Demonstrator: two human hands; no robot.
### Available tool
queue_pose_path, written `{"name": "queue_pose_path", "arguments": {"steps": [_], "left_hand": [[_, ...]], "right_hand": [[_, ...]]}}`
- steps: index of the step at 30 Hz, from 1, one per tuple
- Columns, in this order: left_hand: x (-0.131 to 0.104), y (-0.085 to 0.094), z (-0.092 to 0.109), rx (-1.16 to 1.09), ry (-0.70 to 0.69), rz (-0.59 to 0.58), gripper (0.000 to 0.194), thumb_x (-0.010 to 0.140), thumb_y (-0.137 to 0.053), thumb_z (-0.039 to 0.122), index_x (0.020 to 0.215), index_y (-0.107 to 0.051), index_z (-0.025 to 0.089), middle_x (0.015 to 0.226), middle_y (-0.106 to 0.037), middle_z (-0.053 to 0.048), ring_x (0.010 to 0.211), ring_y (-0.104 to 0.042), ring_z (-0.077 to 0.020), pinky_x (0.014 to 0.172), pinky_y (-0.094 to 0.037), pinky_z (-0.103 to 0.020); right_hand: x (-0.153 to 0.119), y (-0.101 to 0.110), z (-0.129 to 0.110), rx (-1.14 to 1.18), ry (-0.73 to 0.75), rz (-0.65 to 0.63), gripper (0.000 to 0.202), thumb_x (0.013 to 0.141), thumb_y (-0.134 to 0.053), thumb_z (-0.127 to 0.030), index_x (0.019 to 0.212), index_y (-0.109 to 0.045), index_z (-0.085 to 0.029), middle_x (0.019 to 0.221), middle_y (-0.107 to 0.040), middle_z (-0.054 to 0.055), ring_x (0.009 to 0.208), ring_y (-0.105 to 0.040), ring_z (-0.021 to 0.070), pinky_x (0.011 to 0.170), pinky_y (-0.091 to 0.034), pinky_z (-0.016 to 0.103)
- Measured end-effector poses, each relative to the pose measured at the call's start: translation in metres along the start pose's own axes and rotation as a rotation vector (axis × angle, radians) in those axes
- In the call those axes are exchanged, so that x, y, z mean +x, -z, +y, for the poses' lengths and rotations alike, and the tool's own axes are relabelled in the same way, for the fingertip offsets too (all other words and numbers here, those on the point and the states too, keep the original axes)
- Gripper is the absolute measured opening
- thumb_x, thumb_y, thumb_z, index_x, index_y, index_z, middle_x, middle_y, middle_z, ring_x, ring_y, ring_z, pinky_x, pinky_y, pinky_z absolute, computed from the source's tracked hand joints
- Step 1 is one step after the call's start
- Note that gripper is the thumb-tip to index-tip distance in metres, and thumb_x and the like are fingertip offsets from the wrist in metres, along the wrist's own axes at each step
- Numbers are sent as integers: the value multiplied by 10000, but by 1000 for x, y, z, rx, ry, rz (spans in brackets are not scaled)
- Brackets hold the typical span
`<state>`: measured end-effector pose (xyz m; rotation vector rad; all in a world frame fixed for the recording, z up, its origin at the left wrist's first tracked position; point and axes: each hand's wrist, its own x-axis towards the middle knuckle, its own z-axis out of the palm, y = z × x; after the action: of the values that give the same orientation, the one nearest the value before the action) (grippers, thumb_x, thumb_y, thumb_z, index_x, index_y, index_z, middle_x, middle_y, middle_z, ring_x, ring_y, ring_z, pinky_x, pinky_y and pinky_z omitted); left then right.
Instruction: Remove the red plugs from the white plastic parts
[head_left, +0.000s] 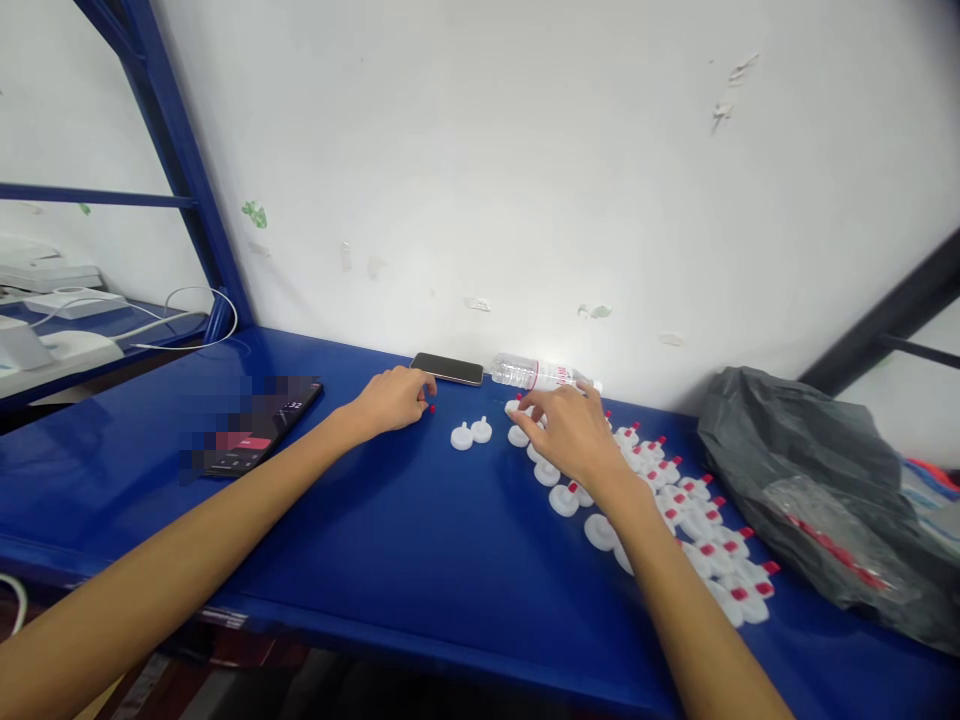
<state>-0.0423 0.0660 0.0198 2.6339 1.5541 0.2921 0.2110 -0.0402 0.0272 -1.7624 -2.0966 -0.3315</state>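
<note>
My left hand [394, 398] is closed, its fingers curled low over the blue table; what they hold, if anything, is hidden. A small red cap [433, 408] shows just beside its fingertips. My right hand [566, 425] reaches over the near rows of lids, thumb and forefinger pinched at a round white spouted lid [513, 407] with a red tip. Between the hands lie two white lids without red tips, one of them a spouted lid [462, 436]. Right of and under my right forearm spread many white lids with red caps [709, 550], partly hidden by the arm.
A dark phone [448, 369] and a clear plastic bottle [514, 370] lie along the wall. Another phone [262, 430] with a lit screen is at left. A dark grey bag [795, 450] sits at right, with a clear packet of red pieces [840, 550] on it. Blue frame posts [176, 130] stand at left.
</note>
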Motion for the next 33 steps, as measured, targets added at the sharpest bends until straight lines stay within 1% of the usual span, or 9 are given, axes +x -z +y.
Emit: {"name": "queue_pose_path", "arguments": {"steps": [3,6,9,12,16,20,24,28,33], "left_hand": [[0,0,1,-1,-11,11,274,839,-600,207,1068,-743,250,1036,-783,-50,956,-715,-293,755,-539,-348],[-1,-1,2,-11,-16,56,266,858,-565,212,1048,-749,243,1005,-782,-60,914,-720,-293,739,-536,-357],[-2,1,5,-23,-19,162,305,919,-472,212,1063,-740,221,1068,-765,-92,969,-710,-306,787,-532,-383],[-6,4,13,-67,-53,281,352,984,-409,250,1213,-675,224,1145,-736,-82,985,-698,-269,816,-528,-374],[-19,6,29,-219,-324,405,406,980,-530,350,1366,-567,230,1188,-688,-67,968,-683,-219,804,-535,-336],[-28,-1,42,-212,-547,351,373,972,-590,434,1282,-647,234,1202,-640,-80,1046,-657,-232,799,-534,-328],[-27,-8,44,-273,-534,388,290,971,-592,330,1216,-677,200,1095,-654,-69,920,-660,-192,734,-526,-296],[-24,-7,46,-454,-449,420,267,948,-626,345,1143,-707,182,1013,-684,-60,821,-661,-165,646,-518,-258],[-25,0,53,-754,-325,349,279,907,-693,383,1102,-738,189,1037,-757,-43,806,-694,-155,635,-531,-229]], "right_hand": [[0,-4,9,-17,14,-54,111,925,-717,-318,891,-771,-227,754,-756,28,977,-675,292,1103,-315,585],[1,-6,11,-3,28,-42,58,909,-725,-247,866,-762,-234,799,-764,18,970,-671,271,1083,-347,543],[2,-2,9,25,30,-4,93,945,-684,-283,887,-747,-247,865,-773,0,950,-673,243,1068,-375,499],[2,2,4,77,51,82,78,964,-664,-276,931,-728,-247,882,-776,-8,949,-681,230,1092,-364,491],[0,1,-9,162,152,218,78,980,-663,-278,925,-707,-242,879,-779,-10,931,-698,222,1158,-294,523],[-2,-3,-22,203,269,318,97,992,-657,-289,929,-704,-231,895,-779,7,913,-703,207,1134,-338,481],[-4,-4,-27,220,368,375,116,1027,-599,-275,1049,-701,-224,970,-785,22,950,-703,197,1134,-360,441],[-5,0,-29,252,330,367,253,1045,-563,-317,1255,-657,-211,1179,-759,69,1105,-678,229,1109,-394,435],[-7,1,-30,254,297,285,366,1061,-513,-320,1397,-574,-188,1360,-690,97,1243,-628,256,1144,-372,457]]}}
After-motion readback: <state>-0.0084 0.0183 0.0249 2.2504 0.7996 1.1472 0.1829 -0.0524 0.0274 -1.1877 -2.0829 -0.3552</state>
